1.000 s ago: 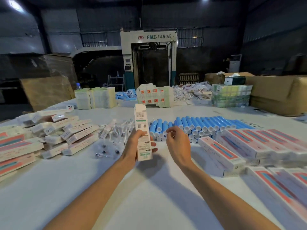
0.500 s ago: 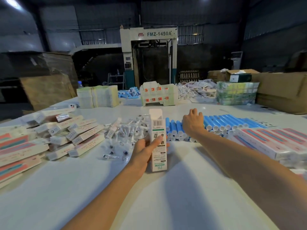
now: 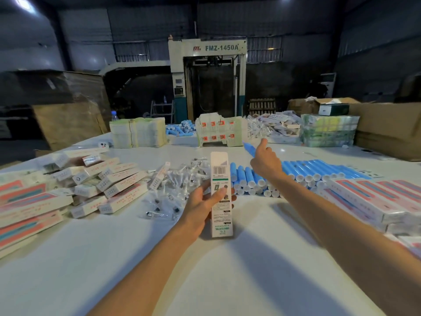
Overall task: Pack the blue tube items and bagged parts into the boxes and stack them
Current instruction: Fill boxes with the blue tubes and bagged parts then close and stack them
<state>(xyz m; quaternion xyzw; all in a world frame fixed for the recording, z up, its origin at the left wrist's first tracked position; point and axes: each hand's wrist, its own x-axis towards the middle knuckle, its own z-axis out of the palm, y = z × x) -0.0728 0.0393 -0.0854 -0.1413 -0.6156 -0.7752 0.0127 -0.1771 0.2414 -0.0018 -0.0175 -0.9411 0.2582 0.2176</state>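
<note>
Blue tube (image 3: 248, 149) sits pinched in the right hand (image 3: 265, 164), fingers (image 3: 263, 143) curled, arm stretched forward just above the row of tubes (image 3: 307, 173). Left of that row, the left hand (image 3: 200, 207) grips an upright white box (image 3: 219, 172) over the worktop (image 3: 114, 270).

Surface: white table (image 3: 114, 258).
Left: closed boxes (image 3: 114, 185) in a loose heap.
Middle: bagged parts (image 3: 173, 195) piled just beside blue tubes (image 3: 307, 173), which lie in rows.
Right: red-striped boxes (image 3: 376, 197) side by side.
Far edge: carton stacks (image 3: 139, 133), further tubes (image 3: 180, 128), wrapped bundles (image 3: 328, 131).
</note>
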